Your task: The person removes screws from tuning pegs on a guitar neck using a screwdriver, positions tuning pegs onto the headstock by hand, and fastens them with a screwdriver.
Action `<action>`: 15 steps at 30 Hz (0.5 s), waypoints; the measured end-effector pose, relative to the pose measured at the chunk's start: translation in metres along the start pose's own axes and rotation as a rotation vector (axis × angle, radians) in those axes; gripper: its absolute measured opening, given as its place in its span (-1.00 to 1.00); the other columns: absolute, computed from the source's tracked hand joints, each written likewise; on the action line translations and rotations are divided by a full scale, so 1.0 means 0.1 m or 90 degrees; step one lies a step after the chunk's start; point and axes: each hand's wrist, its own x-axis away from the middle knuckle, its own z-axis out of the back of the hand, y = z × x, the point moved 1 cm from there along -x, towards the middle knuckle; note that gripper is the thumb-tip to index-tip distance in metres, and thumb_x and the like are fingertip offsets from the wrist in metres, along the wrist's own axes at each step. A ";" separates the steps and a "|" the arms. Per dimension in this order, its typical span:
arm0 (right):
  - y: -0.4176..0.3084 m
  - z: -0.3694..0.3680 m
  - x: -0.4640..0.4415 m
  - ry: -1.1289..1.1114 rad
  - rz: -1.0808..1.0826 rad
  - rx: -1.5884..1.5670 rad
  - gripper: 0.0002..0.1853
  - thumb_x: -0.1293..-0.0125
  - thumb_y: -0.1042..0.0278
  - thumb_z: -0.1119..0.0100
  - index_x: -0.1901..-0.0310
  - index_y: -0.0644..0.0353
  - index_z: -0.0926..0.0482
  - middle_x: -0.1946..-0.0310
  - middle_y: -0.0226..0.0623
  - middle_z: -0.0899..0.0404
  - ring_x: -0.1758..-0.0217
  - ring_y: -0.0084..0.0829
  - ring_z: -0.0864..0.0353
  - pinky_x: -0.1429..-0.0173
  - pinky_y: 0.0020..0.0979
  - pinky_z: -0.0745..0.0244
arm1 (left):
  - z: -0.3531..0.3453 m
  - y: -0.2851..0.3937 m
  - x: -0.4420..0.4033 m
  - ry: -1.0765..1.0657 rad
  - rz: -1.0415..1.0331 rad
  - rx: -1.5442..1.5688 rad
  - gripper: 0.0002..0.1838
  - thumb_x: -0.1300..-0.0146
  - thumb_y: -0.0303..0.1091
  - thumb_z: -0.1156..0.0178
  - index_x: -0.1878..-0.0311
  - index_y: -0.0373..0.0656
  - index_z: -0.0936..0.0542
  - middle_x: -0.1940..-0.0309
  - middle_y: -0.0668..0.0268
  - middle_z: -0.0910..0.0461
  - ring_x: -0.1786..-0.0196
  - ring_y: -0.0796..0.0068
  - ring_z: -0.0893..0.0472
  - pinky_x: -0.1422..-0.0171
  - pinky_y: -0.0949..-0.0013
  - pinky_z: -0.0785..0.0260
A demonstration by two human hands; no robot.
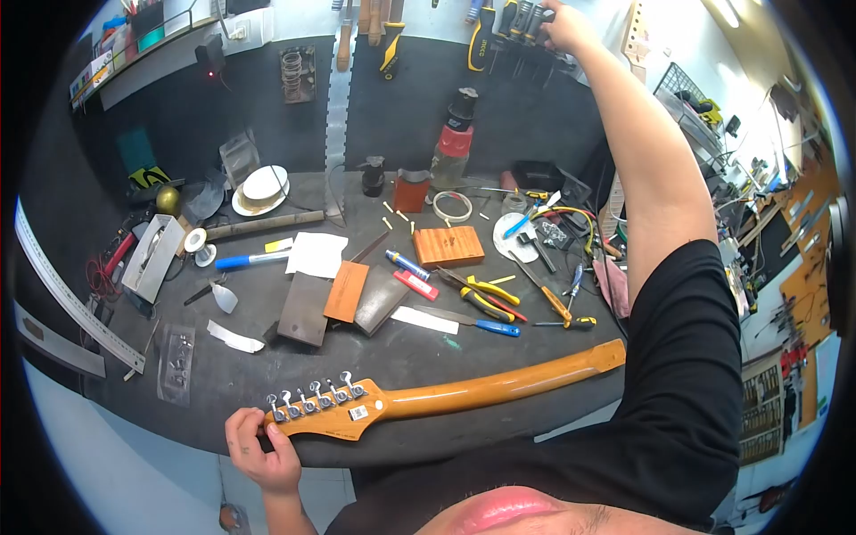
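Note:
A guitar neck [481,390] lies back side up along the front edge of the bench, its headstock to the left. Silver tuning machines [314,398] line the upper side of the headstock. My left hand [260,450] grips the headstock's tip between thumb and fingers. High at the back right, my right hand [569,28] reaches to a row of screwdrivers [524,20] hanging on the wall. Its fingers are closed at the handle of one screwdriver, partly cut off by the top of the view.
Sanding blocks [303,309], a wooden block [448,245], pliers [486,297] and a blue-handled file [495,328] lie mid-bench. A red-capped bottle [454,143] stands behind. A long steel ruler [76,294] curves along the left, near a grey tray [152,259].

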 end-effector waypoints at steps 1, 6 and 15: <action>0.02 -0.07 -0.09 -0.019 -0.027 -0.057 -0.50 -0.26 0.17 -0.48 -0.26 -0.09 -0.76 0.13 0.00 -0.87 0.06 0.04 -0.87 -0.17 0.08 -0.70 | 0.01 0.01 0.00 -0.004 -0.001 0.000 -0.72 -0.31 -0.58 -0.21 -0.08 -0.35 -0.64 0.00 0.00 -0.65 0.13 0.13 -0.64 0.15 0.23 -0.51; -0.03 -0.13 -0.43 0.053 -0.054 -0.074 -0.49 -0.26 0.16 -0.45 -0.26 0.04 -0.78 0.08 0.04 -0.87 -0.02 0.05 -0.88 -0.25 0.05 -0.69 | 0.01 0.01 0.00 -0.003 0.005 0.004 -0.72 -0.32 -0.57 -0.21 -0.08 -0.35 -0.64 -0.01 0.00 -0.65 0.13 0.14 -0.64 0.15 0.22 -0.51; -0.66 -0.13 -0.24 0.163 -0.036 -0.086 -0.14 -0.21 -0.17 -0.55 -0.32 0.44 -0.61 -0.06 0.19 -0.82 -0.05 0.14 -0.87 -0.33 0.03 -0.72 | 0.02 0.04 0.00 0.000 0.029 0.011 -0.74 -0.30 -0.58 -0.23 -0.04 -0.35 -0.64 0.02 -0.01 -0.65 0.13 0.09 -0.66 0.08 0.18 -0.55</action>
